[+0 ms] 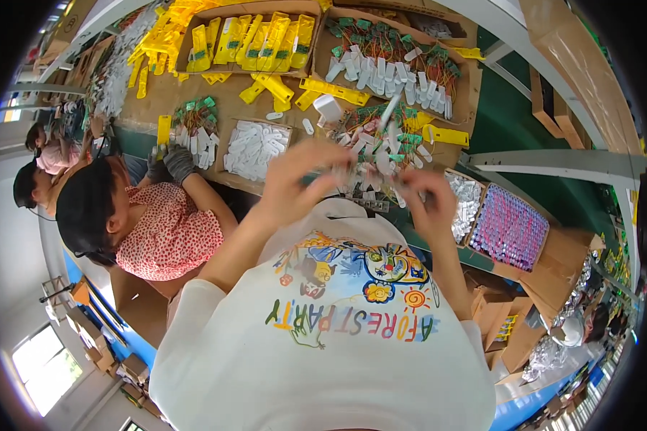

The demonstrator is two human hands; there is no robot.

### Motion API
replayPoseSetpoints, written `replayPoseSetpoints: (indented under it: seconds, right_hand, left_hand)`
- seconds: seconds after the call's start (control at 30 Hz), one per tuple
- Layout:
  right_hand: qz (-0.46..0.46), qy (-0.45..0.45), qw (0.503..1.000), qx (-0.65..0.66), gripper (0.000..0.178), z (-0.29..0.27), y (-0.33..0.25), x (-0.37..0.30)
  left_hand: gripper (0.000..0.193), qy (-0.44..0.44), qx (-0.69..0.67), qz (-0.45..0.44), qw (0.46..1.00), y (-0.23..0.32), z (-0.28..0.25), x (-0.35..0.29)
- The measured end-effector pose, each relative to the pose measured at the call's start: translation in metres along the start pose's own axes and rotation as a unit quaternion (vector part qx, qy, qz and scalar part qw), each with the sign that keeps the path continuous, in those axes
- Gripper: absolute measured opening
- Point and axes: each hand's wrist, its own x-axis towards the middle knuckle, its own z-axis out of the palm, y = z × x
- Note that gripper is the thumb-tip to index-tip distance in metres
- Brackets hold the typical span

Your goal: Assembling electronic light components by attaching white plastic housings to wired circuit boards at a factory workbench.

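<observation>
A messy heap of small white parts, green boards and thin wires [370,140] lies on the tabletop [158,97], right in front of the person. The person's left hand [295,183] is at the near left side of this heap. Its thumb and fingers are bent and a bit apart. The right hand [431,197] is at the near right side, with its fingers curled in. Both hands are blurry, so one cannot tell if either hand is gripping a part.

Just past the heap is a white block [328,109]. A yellow case [449,135] lies at the heap's right side. To the left is a small box full of flat white pieces [255,151]. To the right are shiny silver pieces [464,201], and next to them are rows of little purple and pink things [510,226].

Farther back, one cardboard box holds yellow cases [273,43], and the box beside it holds more white parts with wires [392,72]. Loose yellow cases [162,39] sit in a big pile at the far left.

On the left, a co-worker in a red dotted top [169,233] wears gray gloves [180,164] close to another yellow case [164,129].
</observation>
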Motion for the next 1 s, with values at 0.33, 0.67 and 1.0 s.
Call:
replayPoseSetpoints:
  seconds: [0.33,0.67,1.0]
  right_hand:
    - [0.046,-0.016,0.992,0.118,0.033,-0.009,-0.012,0.019]
    - [0.108,-0.03,0.97,0.215,0.029,-0.015,-0.009,0.02]
    - [0.169,-0.056,0.96,0.218,0.029,-0.016,-0.006,0.022]
  left_hand:
    - [0.03,0.072,0.026,-0.027,0.997,0.001,-0.003,0.006]
    - [0.028,0.075,-0.003,-0.007,0.997,0.01,0.003,0.003]
    - [0.032,0.05,-0.106,0.021,0.993,-0.012,0.004,-0.001]
